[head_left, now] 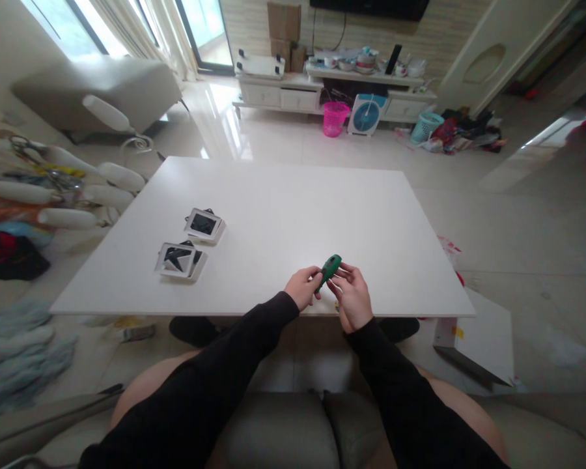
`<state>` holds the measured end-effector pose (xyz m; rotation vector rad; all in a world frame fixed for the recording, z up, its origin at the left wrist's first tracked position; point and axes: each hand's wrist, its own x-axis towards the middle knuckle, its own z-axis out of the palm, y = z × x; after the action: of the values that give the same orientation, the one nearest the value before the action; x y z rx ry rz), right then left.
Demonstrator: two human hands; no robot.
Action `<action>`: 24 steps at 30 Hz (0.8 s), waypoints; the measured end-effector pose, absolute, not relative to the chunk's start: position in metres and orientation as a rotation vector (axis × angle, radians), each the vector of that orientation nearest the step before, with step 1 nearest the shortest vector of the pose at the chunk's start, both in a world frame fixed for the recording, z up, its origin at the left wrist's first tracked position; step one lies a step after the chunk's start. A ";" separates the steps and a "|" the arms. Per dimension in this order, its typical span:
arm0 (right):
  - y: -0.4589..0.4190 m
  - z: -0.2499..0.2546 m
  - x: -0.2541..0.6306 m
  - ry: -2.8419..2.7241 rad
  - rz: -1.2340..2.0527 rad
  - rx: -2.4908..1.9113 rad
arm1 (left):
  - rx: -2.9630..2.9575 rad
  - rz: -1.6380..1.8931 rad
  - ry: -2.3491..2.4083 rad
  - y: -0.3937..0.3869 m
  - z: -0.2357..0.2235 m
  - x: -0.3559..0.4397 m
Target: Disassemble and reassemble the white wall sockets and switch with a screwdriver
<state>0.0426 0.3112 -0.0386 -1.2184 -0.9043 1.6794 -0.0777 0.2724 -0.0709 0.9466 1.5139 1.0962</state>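
Observation:
A green handled tool [331, 266] with a dark patch on its upper side is held above the near edge of the white table [293, 215]; its exact kind does not show. My left hand [303, 286] is closed on its lower end, thumb and fingers wrapped round it. On the other side, my right hand [354, 293] has its curled fingertips against the tool. Beside the right palm is a tiny yellow and blue thing, too small to name. To the left on the table lie two shallow white boxes, the far box [205, 225] and the near box [180, 262], with dark pieces in them.
A white carton [478, 335] stands on the floor by the table's right corner. Across the room are a pink basket [335, 119], a blue fan [367, 114] and a low cabinet [278, 96]. White lamp arms [68, 218] reach in at the left.

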 end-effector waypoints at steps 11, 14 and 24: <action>0.302 -0.038 0.025 -0.990 1.689 -1.298 | 0.965 1.072 1.596 0.256 -0.053 -0.095; 0.300 -0.039 0.023 -0.998 1.704 -1.298 | 0.983 1.074 1.614 0.254 -0.053 -0.099; 0.298 -0.043 0.022 -1.013 1.707 -1.286 | 1.035 1.043 1.619 0.252 -0.060 -0.101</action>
<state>0.0221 0.2977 -0.0427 -1.2863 -1.0133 1.7065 -0.1010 0.2525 -0.0599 1.0354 1.6186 1.0429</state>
